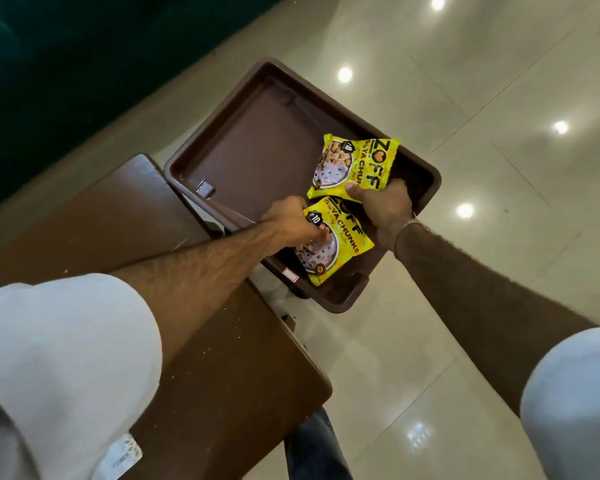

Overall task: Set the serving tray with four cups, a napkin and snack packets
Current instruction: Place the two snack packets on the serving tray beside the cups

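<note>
A brown plastic serving tray (253, 143) sticks out past the table corner, over the floor. Two yellow soya chunk snack packets lie in its near right part. My left hand (288, 221) reaches from the left and its fingers close on the left edge of the near packet (342, 252). At the tray's right rim, my right hand (387, 207) presses its thumb on the lower edge of the far packet (355, 161) and pinches it. The rest of the tray floor is bare. No cups or napkin are in view.
A dark brown wooden table (222, 358) lies under my left arm, with the tray at its far corner. Glossy cream floor tiles (482, 289) fill the right side. A dark green surface (66, 64) runs along the upper left. A jeans-clad leg (312, 445) shows below.
</note>
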The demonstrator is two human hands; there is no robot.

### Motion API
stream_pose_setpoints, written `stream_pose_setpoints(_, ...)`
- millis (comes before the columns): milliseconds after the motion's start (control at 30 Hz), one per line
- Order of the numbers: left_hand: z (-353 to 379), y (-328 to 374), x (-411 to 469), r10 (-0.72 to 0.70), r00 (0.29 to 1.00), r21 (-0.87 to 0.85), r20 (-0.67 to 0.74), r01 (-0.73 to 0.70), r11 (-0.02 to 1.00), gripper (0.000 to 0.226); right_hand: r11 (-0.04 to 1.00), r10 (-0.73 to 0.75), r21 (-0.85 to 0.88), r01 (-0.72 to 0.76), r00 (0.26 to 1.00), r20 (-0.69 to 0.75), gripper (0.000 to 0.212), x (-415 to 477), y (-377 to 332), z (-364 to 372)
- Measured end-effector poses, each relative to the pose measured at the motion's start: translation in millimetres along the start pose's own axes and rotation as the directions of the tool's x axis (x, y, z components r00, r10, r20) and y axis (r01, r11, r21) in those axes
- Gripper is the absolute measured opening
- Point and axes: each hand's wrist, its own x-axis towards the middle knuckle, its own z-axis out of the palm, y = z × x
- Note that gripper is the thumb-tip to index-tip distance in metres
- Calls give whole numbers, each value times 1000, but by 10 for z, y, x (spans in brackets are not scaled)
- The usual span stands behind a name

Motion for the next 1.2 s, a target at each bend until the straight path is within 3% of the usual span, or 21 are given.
stream_pose_setpoints(67,-26,-13,-20,-4,1000,-84,16,5,996,42,992,62,106,-72,993,96,26,9,-17,25)
stream_pose_setpoints(133,-62,-34,-61,-7,1000,-129,4,7,992,41,977,63,195,-89,989,135,14,-8,-67,41)
stream_pose_setpoints(267,-186,-83,-171,-26,998,-277,-58,9,961,39,898,-7,433,-79,981,192,24,-69,-261,58)
stream_pose_setpoints(433,-398,-220,-381,-52,997,-665,-62,-2,747,46,808,-139,589,-27,962,235,47,-204,-576,154)
stream_pose_setpoints(633,-763,-770,-712,-99,985,-860,-144,-75,504,58,809,-274,588,25,900,338,39,-614,-885,492)
stream_pose_setpoints(767,-1033,-1325,-1016,-142,972,-911,-186,-116,396,49,814,-298,580,-29,836,460,28,-954,-967,859)
stream_pose_setpoints(900,-1246,-1921,-1393,-193,948,-925,-252,-177,337,31,850,-284,523,-61,783,553,30,-1365,-929,1301)
stream_pose_setpoints(1200,-1635,-3176,-2433,-410,840,-929,-356,-268,255,25,936,-186,333,-114,643,743,47,-2369,-590,2298)
